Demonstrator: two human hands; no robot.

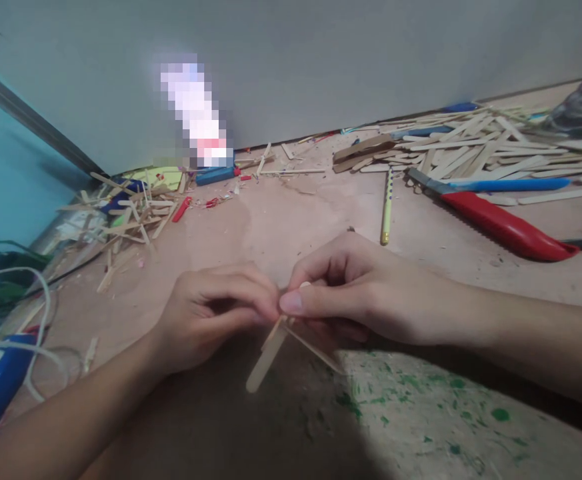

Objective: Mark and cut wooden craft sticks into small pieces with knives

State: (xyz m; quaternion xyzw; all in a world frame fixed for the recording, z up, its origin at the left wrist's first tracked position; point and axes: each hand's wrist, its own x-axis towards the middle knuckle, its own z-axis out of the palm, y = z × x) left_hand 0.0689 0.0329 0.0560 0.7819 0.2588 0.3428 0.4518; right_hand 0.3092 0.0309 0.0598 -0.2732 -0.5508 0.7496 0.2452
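Wooden craft sticks meet between my two hands at the middle of the view, held above the work surface. One stick points down and left; a thinner one slants down to the right. My right hand pinches them between thumb and forefinger, and a pale rounded stick end shows above the thumb. My left hand is closed with its fingertips pressed together at the same joint, touching the right thumb. What lies inside the left fingertips is mostly hidden.
A red-handled saw, a blue-handled tool and a yellow pencil lie at the right before a heap of craft sticks. Stick scraps litter the left. A blurred bright phone-like shape leans on the wall. White cable loops at far left.
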